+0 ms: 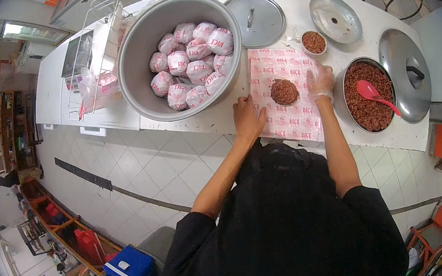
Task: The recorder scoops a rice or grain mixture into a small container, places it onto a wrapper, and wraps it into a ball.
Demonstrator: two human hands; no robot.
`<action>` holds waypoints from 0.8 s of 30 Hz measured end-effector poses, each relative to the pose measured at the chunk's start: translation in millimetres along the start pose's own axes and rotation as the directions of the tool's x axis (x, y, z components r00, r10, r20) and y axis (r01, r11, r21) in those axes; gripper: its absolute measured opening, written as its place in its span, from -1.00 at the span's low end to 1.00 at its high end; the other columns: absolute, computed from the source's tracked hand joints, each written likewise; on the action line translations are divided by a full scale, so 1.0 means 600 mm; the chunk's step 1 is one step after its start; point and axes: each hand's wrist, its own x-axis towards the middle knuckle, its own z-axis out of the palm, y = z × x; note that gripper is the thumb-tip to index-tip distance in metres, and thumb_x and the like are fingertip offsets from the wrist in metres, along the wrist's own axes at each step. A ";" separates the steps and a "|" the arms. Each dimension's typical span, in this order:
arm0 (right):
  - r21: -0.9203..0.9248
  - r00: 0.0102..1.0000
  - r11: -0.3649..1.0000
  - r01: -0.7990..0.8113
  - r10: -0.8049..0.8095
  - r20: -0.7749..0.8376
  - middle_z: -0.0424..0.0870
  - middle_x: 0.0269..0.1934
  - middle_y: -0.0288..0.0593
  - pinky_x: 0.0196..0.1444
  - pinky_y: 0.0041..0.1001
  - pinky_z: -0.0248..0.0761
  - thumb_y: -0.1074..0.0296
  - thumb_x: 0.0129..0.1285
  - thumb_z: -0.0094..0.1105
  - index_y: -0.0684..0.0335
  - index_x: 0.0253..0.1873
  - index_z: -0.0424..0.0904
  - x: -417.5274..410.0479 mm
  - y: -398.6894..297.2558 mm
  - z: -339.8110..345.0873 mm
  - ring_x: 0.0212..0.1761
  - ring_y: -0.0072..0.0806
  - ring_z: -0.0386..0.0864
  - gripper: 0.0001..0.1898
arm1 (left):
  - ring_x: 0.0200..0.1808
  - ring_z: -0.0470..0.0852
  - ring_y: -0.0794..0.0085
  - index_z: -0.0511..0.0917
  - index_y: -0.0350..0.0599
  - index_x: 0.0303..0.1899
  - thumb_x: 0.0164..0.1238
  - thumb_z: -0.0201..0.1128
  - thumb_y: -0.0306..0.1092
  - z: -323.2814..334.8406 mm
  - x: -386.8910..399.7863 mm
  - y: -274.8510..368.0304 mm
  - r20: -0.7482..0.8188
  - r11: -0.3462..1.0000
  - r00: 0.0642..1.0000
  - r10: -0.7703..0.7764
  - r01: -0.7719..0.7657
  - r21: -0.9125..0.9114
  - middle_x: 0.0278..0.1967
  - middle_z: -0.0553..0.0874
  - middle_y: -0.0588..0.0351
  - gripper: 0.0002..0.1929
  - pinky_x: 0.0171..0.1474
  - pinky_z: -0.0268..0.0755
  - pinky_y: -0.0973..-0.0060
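A sheet of pink-and-white printed wrapping paper (270, 124) lies flat before me, apparently on top of more sheets. Near its middle sits a round mound of brown-red cooked rice (284, 91). My left hand (249, 117) is bare and touches the paper's left edge, thumb spread from the fingers. Over the right edge is my right hand (321, 81), in a clear plastic glove; its grip on the paper is unclear. A small white cup (315, 54) of the same rice stands just beyond it. To the right is a metal pot (342, 105) of rice, with a pink spoon (368, 90) lying in it.
Left of the paper stands a large grey pot (135, 65) holding several paper-wrapped parcels (198, 70). Metal lids (262, 24), (399, 55) and a shallow metal lid or dish (341, 28) rest on the white table (202, 126). A white wire rack (97, 40) is farther left.
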 end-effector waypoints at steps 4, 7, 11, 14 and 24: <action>0.030 0.999 0.999 0.018 -0.017 -0.034 0.52 0.03 0.18 0.14 -0.09 0.40 0.18 0.22 0.28 0.23 0.22 0.55 0.002 0.005 0.006 0.06 0.08 0.53 -0.51 | 0.05 0.47 -0.06 0.46 -0.45 0.20 0.19 0.36 -0.23 0.001 -0.003 0.001 -0.030 0.998 0.999 0.032 -0.033 -0.057 0.03 0.51 -0.18 -0.40 0.14 0.38 0.13; 0.054 1.000 0.999 -0.003 0.004 -0.020 0.53 0.01 0.17 0.14 -0.09 0.40 0.19 0.19 0.30 0.22 0.20 0.57 0.003 0.005 0.005 0.05 0.08 0.54 -0.52 | 0.07 0.47 -0.06 0.44 -0.44 0.22 0.19 0.36 -0.23 0.002 -0.006 0.005 -0.032 0.997 0.998 0.050 -0.052 -0.055 0.06 0.50 -0.17 -0.38 0.15 0.38 0.13; 0.046 1.000 0.999 -0.010 0.011 -0.016 0.54 0.00 0.17 0.13 -0.09 0.40 0.21 0.17 0.32 0.21 0.22 0.57 0.002 -0.001 0.001 0.05 0.08 0.54 -0.50 | 0.12 0.44 -0.05 0.38 -0.42 0.29 0.19 0.37 -0.22 0.007 -0.015 0.009 -0.019 0.999 0.999 0.048 -0.047 0.027 0.14 0.44 -0.15 -0.32 0.16 0.38 0.11; 0.041 0.999 0.999 0.019 -0.017 -0.038 0.54 -0.01 0.18 0.12 -0.08 0.40 0.22 0.17 0.32 0.19 0.24 0.56 0.001 0.000 0.000 0.04 0.08 0.53 -0.48 | 0.15 0.42 -0.04 0.35 -0.42 0.31 0.19 0.38 -0.19 0.008 -0.014 0.008 0.015 0.998 0.999 0.037 -0.038 0.055 0.19 0.41 -0.15 -0.29 0.17 0.38 0.09; 0.044 1.000 0.999 0.012 -0.011 -0.022 0.54 -0.04 0.20 0.10 -0.08 0.41 0.21 0.19 0.29 0.18 0.23 0.56 0.001 -0.002 -0.001 0.02 0.09 0.54 -0.51 | 0.21 0.39 -0.03 0.33 -0.43 0.33 0.18 0.38 -0.16 0.010 -0.019 0.012 0.023 0.995 1.000 0.015 -0.017 0.098 0.22 0.40 -0.13 -0.25 0.19 0.37 0.05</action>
